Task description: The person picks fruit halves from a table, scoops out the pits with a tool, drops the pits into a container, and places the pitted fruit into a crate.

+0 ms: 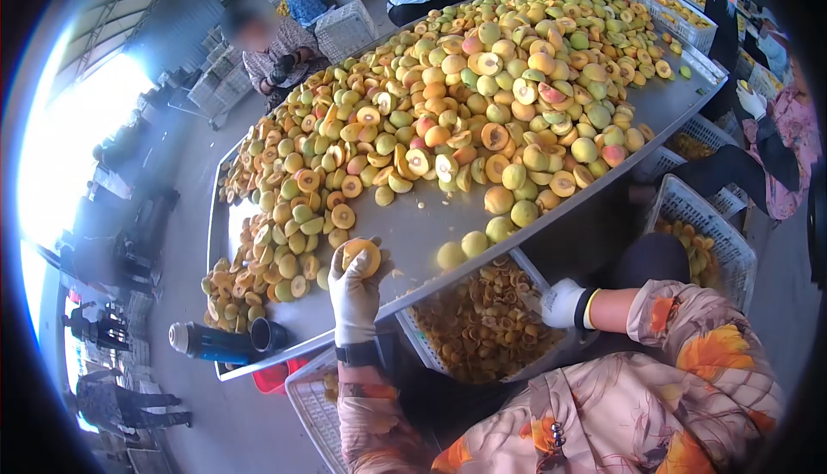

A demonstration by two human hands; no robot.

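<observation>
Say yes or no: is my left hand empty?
No, the gloved left hand has its fingers around a cut orange-yellow fruit.

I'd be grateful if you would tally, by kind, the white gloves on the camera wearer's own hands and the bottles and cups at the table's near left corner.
White gloves, left glove and right glove: 2
Bottles, blue bottle: 1
Cups, dark cup: 1
Total: 4
</observation>
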